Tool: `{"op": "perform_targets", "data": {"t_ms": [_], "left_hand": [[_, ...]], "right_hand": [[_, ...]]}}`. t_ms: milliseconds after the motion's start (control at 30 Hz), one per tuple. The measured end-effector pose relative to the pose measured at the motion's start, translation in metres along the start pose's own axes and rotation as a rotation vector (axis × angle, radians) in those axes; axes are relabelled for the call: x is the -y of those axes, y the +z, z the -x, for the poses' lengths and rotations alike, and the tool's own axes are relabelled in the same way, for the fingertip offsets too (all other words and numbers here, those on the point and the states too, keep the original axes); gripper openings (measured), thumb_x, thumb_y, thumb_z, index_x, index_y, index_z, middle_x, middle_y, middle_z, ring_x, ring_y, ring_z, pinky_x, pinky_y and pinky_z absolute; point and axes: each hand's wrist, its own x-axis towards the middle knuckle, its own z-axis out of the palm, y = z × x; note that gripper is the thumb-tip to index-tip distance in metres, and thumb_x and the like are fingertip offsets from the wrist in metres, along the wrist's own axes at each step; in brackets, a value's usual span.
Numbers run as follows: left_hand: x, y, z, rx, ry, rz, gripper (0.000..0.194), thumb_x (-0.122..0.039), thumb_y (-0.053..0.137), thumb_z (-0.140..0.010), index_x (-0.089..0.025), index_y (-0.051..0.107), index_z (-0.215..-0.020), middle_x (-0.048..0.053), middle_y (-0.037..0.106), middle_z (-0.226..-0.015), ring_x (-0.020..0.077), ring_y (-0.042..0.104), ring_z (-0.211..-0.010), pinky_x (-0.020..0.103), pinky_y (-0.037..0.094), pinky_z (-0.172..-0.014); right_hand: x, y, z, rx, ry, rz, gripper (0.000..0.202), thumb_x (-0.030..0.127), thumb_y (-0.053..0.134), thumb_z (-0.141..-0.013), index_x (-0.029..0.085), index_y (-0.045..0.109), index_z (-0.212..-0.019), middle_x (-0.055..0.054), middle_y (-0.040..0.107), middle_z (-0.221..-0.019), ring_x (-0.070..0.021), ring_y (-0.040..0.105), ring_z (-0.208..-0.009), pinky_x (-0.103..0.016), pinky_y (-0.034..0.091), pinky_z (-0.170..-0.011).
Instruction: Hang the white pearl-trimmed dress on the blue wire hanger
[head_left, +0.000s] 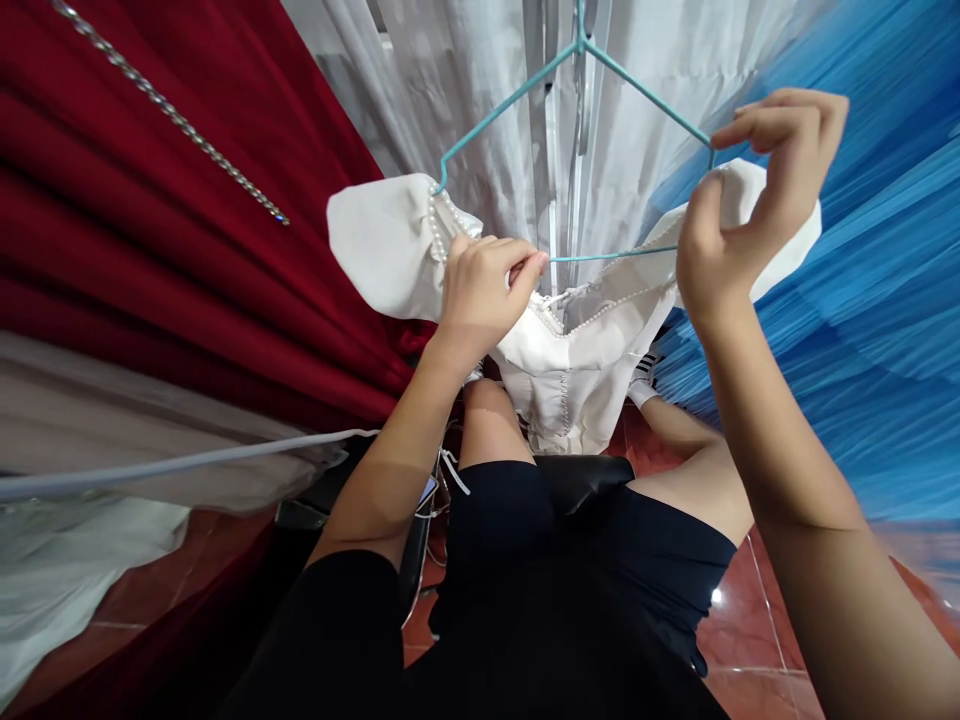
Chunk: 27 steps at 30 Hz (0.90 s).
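Note:
A white dress (592, 350) with puffed sleeves and pearl beading along its neckline hangs in front of me on a thin turquoise hanger (510, 100). The hanger's left corner sits inside the pearl-edged shoulder. My left hand (484, 285) is closed at the left of the neckline, thumb and forefinger pinched on the hanger's lower bar. At the right corner of the hanger, the bent fingers of my right hand (765, 190) close around the hanger, beside the right sleeve. Part of that shoulder is hidden behind the hand.
Red fabric (225, 260) hangs at the left, with a sparkling strand (180, 120) before it. Blue tulle (862, 330) fills the right side, and white fabric (465, 70) hangs behind the hanger. A pale pole (187, 462) crosses the lower left. White cables (452, 470) lie near my legs.

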Motion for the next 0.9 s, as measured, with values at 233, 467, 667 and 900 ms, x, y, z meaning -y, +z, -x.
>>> {"op": "perform_targets", "data": {"t_ms": [233, 467, 667, 900], "left_hand": [[-0.003, 0.001, 0.001, -0.008, 0.005, -0.038, 0.024, -0.031, 0.052, -0.101, -0.023, 0.064, -0.081, 0.002, 0.067, -0.080, 0.0237, 0.059, -0.082, 0.041, 0.036, -0.089], [-0.004, 0.002, 0.009, -0.008, -0.003, -0.033, 0.024, -0.031, 0.051, -0.101, -0.023, 0.064, -0.083, 0.002, 0.065, -0.080, 0.0238, 0.058, -0.084, 0.043, 0.035, -0.094], [-0.003, -0.010, 0.010, -0.084, 0.078, 0.067, 0.010, -0.031, 0.057, -0.098, -0.026, 0.066, -0.101, 0.005, 0.062, -0.106, 0.0256, 0.060, -0.103, 0.043, 0.042, -0.096], [0.020, -0.028, 0.005, -0.431, -0.070, -0.009, 0.033, -0.014, 0.062, -0.094, -0.026, 0.050, -0.122, 0.003, 0.047, -0.134, 0.0290, 0.036, -0.136, 0.049, 0.028, -0.114]], "right_hand": [[0.031, 0.023, 0.041, 0.657, 0.166, 0.056, 0.034, 0.041, 0.031, -0.104, 0.021, 0.058, -0.101, -0.007, 0.058, -0.095, -0.0213, 0.056, -0.096, -0.043, 0.042, -0.091], [0.044, 0.035, 0.073, 0.600, 0.236, 0.206, 0.049, 0.047, 0.021, -0.106, 0.020, 0.058, -0.090, -0.005, 0.056, -0.085, -0.0221, 0.053, -0.094, -0.043, 0.035, -0.096], [0.051, 0.040, 0.070, 0.504, 0.273, 0.218, 0.051, 0.051, 0.025, -0.105, 0.019, 0.058, -0.083, -0.004, 0.053, -0.076, -0.0210, 0.052, -0.088, -0.042, 0.036, -0.094], [0.048, 0.040, 0.072, 0.507, 0.277, 0.200, 0.051, 0.050, 0.025, -0.105, 0.020, 0.059, -0.083, -0.004, 0.052, -0.076, -0.0213, 0.054, -0.089, -0.043, 0.036, -0.094]]}}
